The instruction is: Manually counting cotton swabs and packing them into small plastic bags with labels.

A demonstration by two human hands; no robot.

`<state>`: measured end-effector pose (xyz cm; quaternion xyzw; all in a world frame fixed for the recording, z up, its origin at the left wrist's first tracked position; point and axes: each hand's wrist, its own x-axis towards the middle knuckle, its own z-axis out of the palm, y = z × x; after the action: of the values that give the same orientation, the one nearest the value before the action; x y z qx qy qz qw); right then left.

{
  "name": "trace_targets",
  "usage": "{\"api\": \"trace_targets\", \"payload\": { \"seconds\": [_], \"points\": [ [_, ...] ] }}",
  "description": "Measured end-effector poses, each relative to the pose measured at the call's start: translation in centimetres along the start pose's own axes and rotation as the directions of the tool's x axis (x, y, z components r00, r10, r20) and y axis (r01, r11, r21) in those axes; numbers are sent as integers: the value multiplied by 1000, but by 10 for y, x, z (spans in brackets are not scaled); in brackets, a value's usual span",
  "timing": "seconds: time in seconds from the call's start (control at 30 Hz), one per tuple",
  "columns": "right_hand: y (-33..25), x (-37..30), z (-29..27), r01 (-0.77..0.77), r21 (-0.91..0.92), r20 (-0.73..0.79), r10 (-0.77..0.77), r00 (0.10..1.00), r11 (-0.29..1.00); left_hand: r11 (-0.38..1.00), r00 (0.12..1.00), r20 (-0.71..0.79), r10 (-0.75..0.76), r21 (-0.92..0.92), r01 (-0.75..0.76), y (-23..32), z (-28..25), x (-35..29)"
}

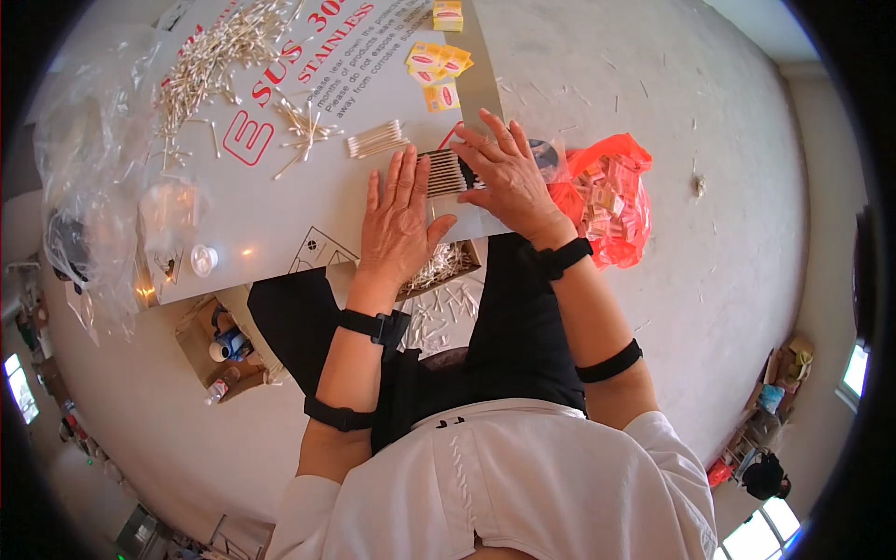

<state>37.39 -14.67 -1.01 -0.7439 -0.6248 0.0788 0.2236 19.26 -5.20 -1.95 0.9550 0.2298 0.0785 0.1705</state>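
A neat row of cotton swabs (443, 175) lies on a dark patch at the edge of the grey-topped table (280, 205). My left hand (399, 219) rests flat at its left side, fingers stretched out. On the other side, my right hand (509, 177) has its fingers spread, with the thumb pointing toward the row's near end. Neither hand is gripping anything; the fingertips seem to touch the row's sides, though exact contact is hard to see. Just left of it is a second lined-up bundle of swabs (376, 140). Farther left lie some crossed loose swabs (308, 131).
A large swab heap (219, 70) covers the far left. Yellow-and-white small packs (439, 63) lie at the back. A red plastic bag (644, 210) of small packets sits at right. Below the table edge are a swab-filled box (457, 280) and a cardboard carton (191, 350). Clear plastic (93, 140) hangs left.
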Motion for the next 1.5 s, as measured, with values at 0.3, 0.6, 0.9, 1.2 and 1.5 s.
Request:
{"api": "trace_targets", "payload": {
  "seconds": [0.3, 0.6, 0.9, 1.2, 1.5],
  "points": [
    [14, -8, 11, 85, -118, 5, -85, 996, 989, 999, 999, 40, -15, 49, 13, 1, 7, 3],
    [27, -42, 4, -123, -170, 30, 130, 991, 978, 999, 999, 44, -26, 49, 24, 4, 13, 4],
    [30, -42, 2, -100, -113, 44, 106, 993, 988, 998, 998, 65, -12, 55, 8, 18, 19, 15],
    [32, -42, 1, -164, -63, -23, 163, 986, 984, 999, 1000, -1, 5, -43, -5, 36, 29, 31],
    [41, -25, 30, 22, 989, 119, 887, 447, -144, 728, 943, -272, -194, -684, -48, 23, 40, 44]
  ]
}}
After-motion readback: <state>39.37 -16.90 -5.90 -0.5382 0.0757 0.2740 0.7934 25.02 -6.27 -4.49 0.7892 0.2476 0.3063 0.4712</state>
